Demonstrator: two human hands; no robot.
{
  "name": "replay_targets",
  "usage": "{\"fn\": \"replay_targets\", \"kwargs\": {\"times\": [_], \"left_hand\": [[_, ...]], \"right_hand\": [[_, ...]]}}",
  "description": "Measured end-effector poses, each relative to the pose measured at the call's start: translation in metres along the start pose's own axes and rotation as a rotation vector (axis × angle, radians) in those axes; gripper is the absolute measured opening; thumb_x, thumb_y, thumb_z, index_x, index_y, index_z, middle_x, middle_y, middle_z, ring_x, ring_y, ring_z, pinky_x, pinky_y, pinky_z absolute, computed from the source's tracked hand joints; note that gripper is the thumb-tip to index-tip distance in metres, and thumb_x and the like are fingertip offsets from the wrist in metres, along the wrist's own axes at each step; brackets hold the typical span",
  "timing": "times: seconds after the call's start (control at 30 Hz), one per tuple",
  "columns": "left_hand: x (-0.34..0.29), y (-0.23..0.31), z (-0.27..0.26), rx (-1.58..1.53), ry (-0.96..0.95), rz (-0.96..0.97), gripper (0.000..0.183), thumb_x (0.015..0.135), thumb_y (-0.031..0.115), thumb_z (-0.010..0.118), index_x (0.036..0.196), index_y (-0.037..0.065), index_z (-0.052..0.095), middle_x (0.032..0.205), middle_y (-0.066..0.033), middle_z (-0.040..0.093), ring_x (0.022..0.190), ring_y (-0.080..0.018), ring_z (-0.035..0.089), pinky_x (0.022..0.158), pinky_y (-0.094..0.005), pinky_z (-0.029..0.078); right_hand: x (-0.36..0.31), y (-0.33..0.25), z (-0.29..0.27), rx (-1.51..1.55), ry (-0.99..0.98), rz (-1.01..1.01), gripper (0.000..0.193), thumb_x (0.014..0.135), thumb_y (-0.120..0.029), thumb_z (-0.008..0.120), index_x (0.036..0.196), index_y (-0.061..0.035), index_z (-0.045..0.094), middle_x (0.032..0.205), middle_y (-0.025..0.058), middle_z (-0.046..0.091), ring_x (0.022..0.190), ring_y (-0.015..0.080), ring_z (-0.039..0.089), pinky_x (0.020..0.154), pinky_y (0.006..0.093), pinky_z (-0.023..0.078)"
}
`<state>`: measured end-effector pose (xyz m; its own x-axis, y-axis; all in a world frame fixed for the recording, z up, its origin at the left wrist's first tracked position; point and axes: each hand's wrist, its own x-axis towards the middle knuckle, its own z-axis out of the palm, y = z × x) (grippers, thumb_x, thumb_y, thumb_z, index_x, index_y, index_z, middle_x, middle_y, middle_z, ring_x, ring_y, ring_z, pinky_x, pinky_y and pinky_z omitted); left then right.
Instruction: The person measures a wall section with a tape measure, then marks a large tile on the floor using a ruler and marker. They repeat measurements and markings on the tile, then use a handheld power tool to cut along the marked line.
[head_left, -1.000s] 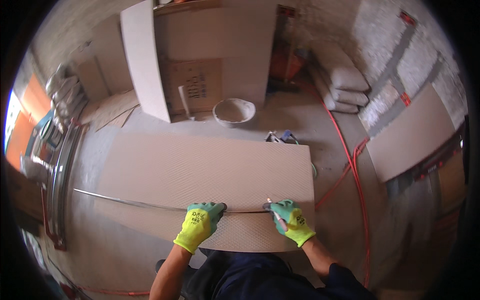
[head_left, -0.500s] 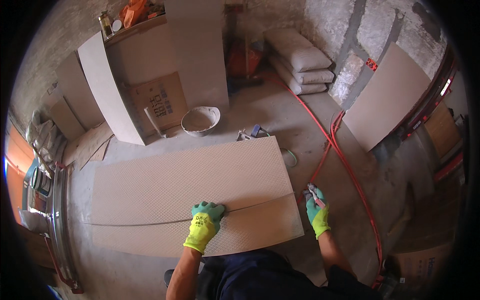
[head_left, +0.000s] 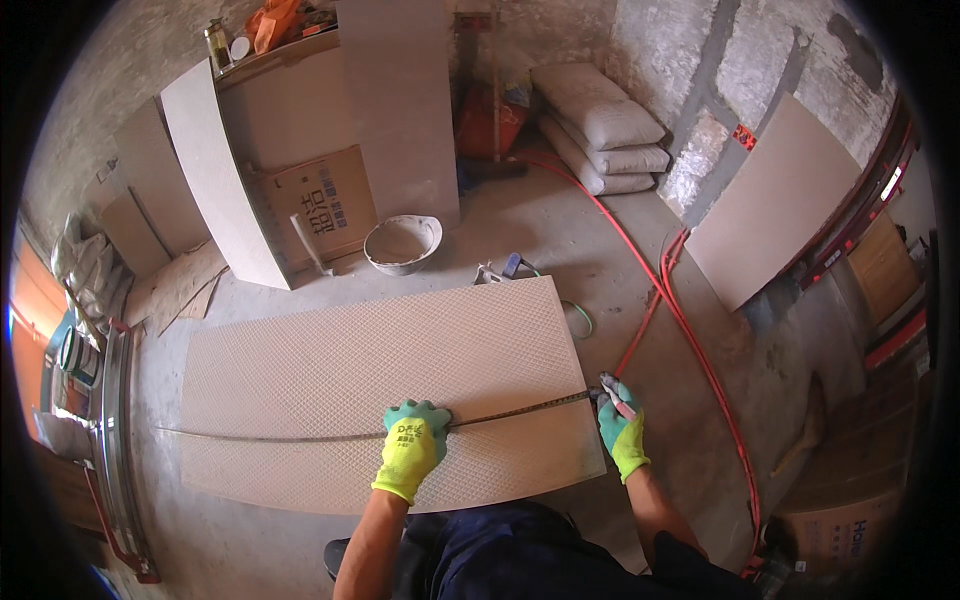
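Left hand (head_left: pixel 412 445) down on the strip (head_left: pixel 520 410), right hand (head_left: pixel 622 428) at the panel's edge.
From my remote seat, I have the left fingers bent over the strip, seemingly to keep it flat; their tips are hidden, so I can't tell whether they pinch or only press. My right fingers grasp a pen-like tool (head_left: pixel 619 396) just off the edge, where the strip reaches, perhaps to steady that side too. The panel (head_left: pixel 380 350) lies textured face up beneath the left fingers, stretching away to their left. Right of the right fingers runs a red hose (head_left: pixel 690 310). Beyond the fingers, past the panel's far edge, a bowl (head_left: pixel 402 262) sits on the floor (head_left: pixel 550 240); farther off, sacks (head_left: pixel 605 120) lie stacked flat, likely for stability.
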<state>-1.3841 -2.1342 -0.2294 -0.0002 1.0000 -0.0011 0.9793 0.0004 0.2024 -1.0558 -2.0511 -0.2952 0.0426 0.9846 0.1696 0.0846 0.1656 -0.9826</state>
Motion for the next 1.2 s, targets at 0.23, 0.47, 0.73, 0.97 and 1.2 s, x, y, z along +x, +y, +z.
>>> {"fn": "replay_targets", "kwargs": {"times": [0.23,0.47,0.73,0.97,1.2], "left_hand": [[0.000,0.002,0.003,-0.015,0.015,-0.010,0.013,0.082,0.018,0.060,0.087,0.017,0.072,0.088,-0.0056,0.068,0.089,-0.0288,0.063,0.077,-0.0460,0.045],[-0.001,0.001,0.005,-0.036,0.026,-0.009,0.013,0.082,0.018,0.061,0.087,0.017,0.072,0.089,-0.0061,0.068,0.090,-0.0284,0.063,0.077,-0.0458,0.045],[-0.001,0.003,0.004,-0.035,0.002,-0.021,0.015,0.084,0.017,0.060,0.091,0.017,0.073,0.091,-0.0057,0.068,0.091,-0.0286,0.063,0.079,-0.0449,0.046],[-0.004,0.003,0.013,0.035,0.042,0.000,0.016,0.079,0.016,0.065,0.091,0.025,0.071,0.091,-0.0029,0.068,0.090,-0.0247,0.064,0.075,-0.0427,0.047],[0.003,0.015,0.017,0.000,-0.069,-0.068,0.015,0.082,0.014,0.063,0.092,0.018,0.074,0.102,-0.0049,0.067,0.099,-0.0263,0.062,0.079,-0.0409,0.048]], "right_hand": [[0.000,0.001,0.000,-0.027,0.004,0.003,0.037,0.091,0.008,0.047,0.126,0.0049,0.060,0.113,0.0066,0.064,0.092,0.0122,0.055,0.082,0.0245,0.048],[0.001,0.000,-0.001,-0.073,-0.020,-0.024,0.039,0.088,0.007,0.048,0.125,0.0045,0.060,0.115,0.0068,0.065,0.091,0.0134,0.057,0.083,0.0250,0.049],[0.003,0.023,-0.007,-0.169,-0.005,-0.006,0.041,0.087,0.006,0.048,0.126,0.0047,0.060,0.120,0.0098,0.065,0.105,0.0208,0.062,0.093,0.0286,0.049],[0.013,0.003,-0.011,0.582,0.058,0.309,0.049,0.087,-0.010,0.048,0.134,0.0017,0.054,0.128,0.0091,0.059,0.113,0.0192,0.056,0.098,0.0308,0.045],[0.051,-0.106,0.091,0.017,-0.321,-0.200,0.039,0.106,-0.026,0.046,0.128,0.0027,0.059,0.119,0.0100,0.064,0.096,0.0159,0.064,0.086,0.0310,0.052]]}}
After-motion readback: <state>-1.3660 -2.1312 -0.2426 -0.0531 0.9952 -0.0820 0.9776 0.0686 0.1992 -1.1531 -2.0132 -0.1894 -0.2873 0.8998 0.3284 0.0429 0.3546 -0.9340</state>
